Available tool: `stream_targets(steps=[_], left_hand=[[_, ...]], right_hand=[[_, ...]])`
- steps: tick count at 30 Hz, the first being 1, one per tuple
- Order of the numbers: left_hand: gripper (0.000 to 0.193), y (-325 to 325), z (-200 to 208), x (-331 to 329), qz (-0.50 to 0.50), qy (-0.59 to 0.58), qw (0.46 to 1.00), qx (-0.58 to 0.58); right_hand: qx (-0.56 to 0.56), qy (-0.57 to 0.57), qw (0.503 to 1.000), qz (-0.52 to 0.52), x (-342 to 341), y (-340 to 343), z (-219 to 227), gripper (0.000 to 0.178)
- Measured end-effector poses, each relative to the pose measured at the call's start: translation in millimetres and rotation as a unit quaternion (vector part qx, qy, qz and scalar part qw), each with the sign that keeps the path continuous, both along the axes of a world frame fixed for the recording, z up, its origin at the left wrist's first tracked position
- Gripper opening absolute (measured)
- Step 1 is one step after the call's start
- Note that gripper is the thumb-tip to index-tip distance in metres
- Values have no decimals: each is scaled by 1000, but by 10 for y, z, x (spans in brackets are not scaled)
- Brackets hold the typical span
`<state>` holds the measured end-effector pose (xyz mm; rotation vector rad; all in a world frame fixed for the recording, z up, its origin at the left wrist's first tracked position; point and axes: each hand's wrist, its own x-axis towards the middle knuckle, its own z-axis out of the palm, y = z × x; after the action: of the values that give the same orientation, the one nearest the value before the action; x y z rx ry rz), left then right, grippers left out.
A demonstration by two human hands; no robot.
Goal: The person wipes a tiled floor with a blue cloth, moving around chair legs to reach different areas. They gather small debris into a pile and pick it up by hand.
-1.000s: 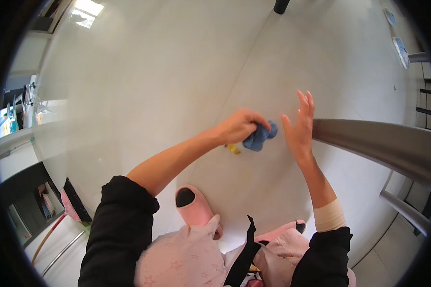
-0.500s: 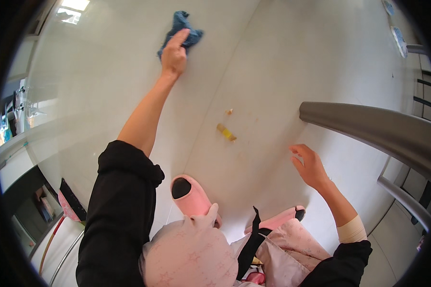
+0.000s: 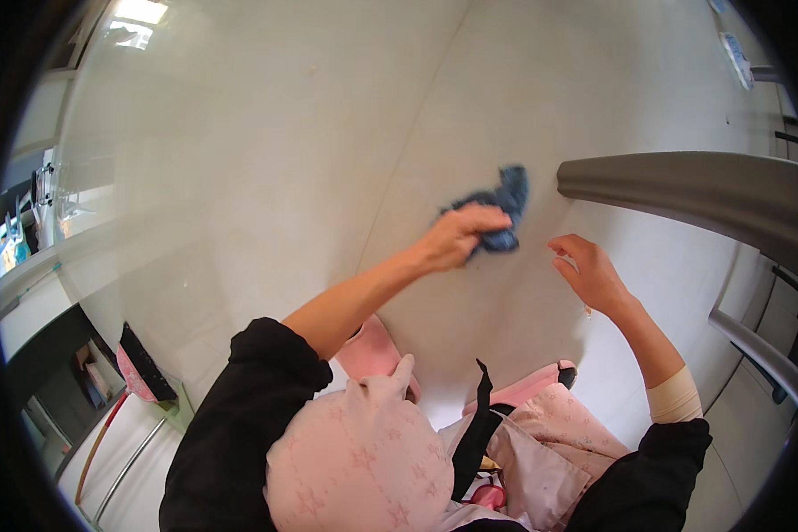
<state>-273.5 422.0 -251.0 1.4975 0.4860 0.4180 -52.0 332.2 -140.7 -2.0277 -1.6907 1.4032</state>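
Note:
My left hand (image 3: 459, 238) is closed on a crumpled blue cloth (image 3: 511, 191), pressing it against the pale tiled floor (image 3: 266, 177) in front of me. Part of the cloth is hidden beneath my fingers. To its right hovers my right hand (image 3: 587, 273), holding nothing, with its fingers slightly bent and the thumb apart. A small orange-brown scrap (image 3: 588, 312) shows on the floor beside my right wrist. The yellow piece seen earlier is not visible now.
A grey-brown metal leg (image 3: 683, 186) juts in from the right, near my right hand. My pink slippers (image 3: 374, 350) are at the near side. On the left lie a pink-and-black broom head (image 3: 142, 368) and a low dark-framed cabinet (image 3: 58, 381).
My left hand has swept the cloth from the far left to the middle right. The yellow piece has gone from sight. My right hand has shifted slightly right and farther out.

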Motion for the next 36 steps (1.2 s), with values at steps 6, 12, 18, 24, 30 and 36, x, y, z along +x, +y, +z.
stream_targets(steps=[6,12,18,24,30,36], left_hand=[[45,199,650,90,72,-45,909,-408],[42,1054,1113,-417,281,-173,905,-268],[36,1764,809,-1460,601,1,788,133],[41,2137,-193,-2259,583,329,699,254],[45,2253,-244,-1307,394,192,845,306],[48,1533,-120,-265,193,95,917,335]], right_hand=[[-4,-18,1000,-10,32,0,0,23],[-67,-16,998,0,-62,-128,-126,23],[-15,-8,999,30,-15,-238,-222,21],[-16,44,999,20,-273,-120,21,18],[28,19,998,61,-217,-64,6,18],[51,12,995,84,-180,85,56,17]])
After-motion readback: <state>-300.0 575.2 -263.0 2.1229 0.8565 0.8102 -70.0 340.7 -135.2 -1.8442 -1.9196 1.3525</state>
